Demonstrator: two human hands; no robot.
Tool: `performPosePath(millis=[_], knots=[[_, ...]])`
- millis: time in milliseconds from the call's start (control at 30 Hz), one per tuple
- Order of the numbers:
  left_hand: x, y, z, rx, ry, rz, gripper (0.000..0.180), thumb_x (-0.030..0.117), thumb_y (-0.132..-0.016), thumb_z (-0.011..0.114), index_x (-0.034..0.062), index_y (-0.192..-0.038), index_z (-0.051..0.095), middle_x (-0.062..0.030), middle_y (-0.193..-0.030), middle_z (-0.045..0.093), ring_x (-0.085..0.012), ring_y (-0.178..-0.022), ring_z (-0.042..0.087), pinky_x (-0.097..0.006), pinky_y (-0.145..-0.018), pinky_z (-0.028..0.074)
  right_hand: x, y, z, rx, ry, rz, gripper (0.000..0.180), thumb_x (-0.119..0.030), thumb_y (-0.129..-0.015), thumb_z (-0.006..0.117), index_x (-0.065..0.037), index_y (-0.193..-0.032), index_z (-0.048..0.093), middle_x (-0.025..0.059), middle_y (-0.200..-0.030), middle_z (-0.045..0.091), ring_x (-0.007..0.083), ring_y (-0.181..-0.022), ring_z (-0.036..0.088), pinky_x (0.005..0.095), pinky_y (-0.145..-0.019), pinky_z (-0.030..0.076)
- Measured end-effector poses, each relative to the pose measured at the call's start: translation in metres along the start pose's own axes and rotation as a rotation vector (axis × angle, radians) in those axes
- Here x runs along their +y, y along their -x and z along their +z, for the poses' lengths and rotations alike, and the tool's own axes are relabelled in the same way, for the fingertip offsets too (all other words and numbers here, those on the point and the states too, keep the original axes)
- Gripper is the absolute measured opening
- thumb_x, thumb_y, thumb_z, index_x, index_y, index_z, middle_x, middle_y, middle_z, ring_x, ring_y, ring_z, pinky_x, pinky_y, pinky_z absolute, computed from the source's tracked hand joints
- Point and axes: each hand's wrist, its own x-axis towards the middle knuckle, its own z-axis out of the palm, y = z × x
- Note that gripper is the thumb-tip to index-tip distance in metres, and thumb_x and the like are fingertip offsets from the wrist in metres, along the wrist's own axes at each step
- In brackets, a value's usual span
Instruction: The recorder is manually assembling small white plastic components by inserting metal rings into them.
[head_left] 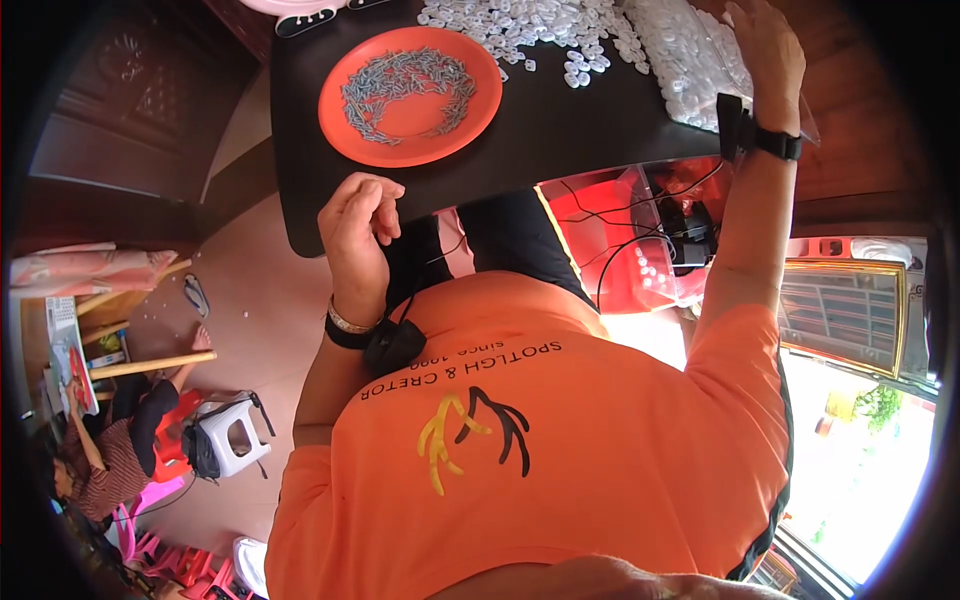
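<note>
Two hands work at a black worktop (pixel 560 130). The left hand (pixel 358 222), fingers curled narrow on something too small to tell, hovers at the worktop's near edge, lower centre. The right hand (pixel 768 50), fingers hidden, rests on a bag of white caps (pixel 690 60), upper right. An orange plate (pixel 410 95) of screws (pixel 405 85) sits between, bare worktop around it.

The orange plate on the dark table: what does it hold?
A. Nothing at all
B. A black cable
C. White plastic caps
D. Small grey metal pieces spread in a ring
D: the orange plate holds small grey metal pieces lying in a loose ring, while the white caps lie apart on the dark table, near the right hand.
</note>
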Motion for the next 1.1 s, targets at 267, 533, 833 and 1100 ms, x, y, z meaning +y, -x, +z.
performPosePath(millis=[267,533,833,1100], knots=[[0.001,-0.003,-0.003,-0.075,-0.018,-0.018,0.025,0.019,-0.088,0.048,0.0006,-0.077,0.061,0.0004,-0.057,0.048,-0.0062,-0.048,0.042,-0.02,-0.045,0.028,-0.091,0.057,0.042,-0.513,-0.792,-0.146,0.018,-0.023,-0.082,0.064,-0.009,-0.093,0.069,0.0114,-0.08,0.067,0.0243,-0.072,0.065,0.0328,-0.066,0.05],[0.001,0.0,-0.002,-0.055,-0.054,-0.031,0.024,0.018,-0.088,0.048,0.001,-0.078,0.062,0.0019,-0.057,0.048,-0.005,-0.049,0.042,-0.02,-0.045,0.028,-0.15,0.073,0.067,-0.719,-0.332,-0.336,0.023,-0.03,-0.083,0.055,-0.009,-0.087,0.066,0.0136,-0.08,0.065,0.033,-0.079,0.063,0.0423,-0.07,0.049],[0.001,0.0,-0.003,-0.086,-0.072,-0.032,0.023,0.016,-0.089,0.047,0.0009,-0.079,0.061,0.0025,-0.058,0.047,-0.0041,-0.05,0.042,-0.02,-0.046,0.028,-0.143,0.077,0.072,-0.746,-0.685,-0.154,0.02,-0.024,-0.081,0.064,-0.005,-0.088,0.065,0.0103,-0.077,0.067,0.0233,-0.071,0.064,0.0342,-0.065,0.049],[0.006,0.004,0.009,-0.255,-0.075,0.025,0.022,0.019,-0.093,0.046,-0.0006,-0.091,0.056,0.0015,-0.062,0.044,-0.0047,-0.054,0.038,-0.021,-0.051,0.03,-0.218,0.109,-0.046,-0.927,-1.804,0.384,0.006,-0.006,-0.086,0.063,-0.002,-0.088,0.067,0.0007,-0.076,0.065,0.0053,-0.068,0.056,0.0201,-0.064,0.046]])
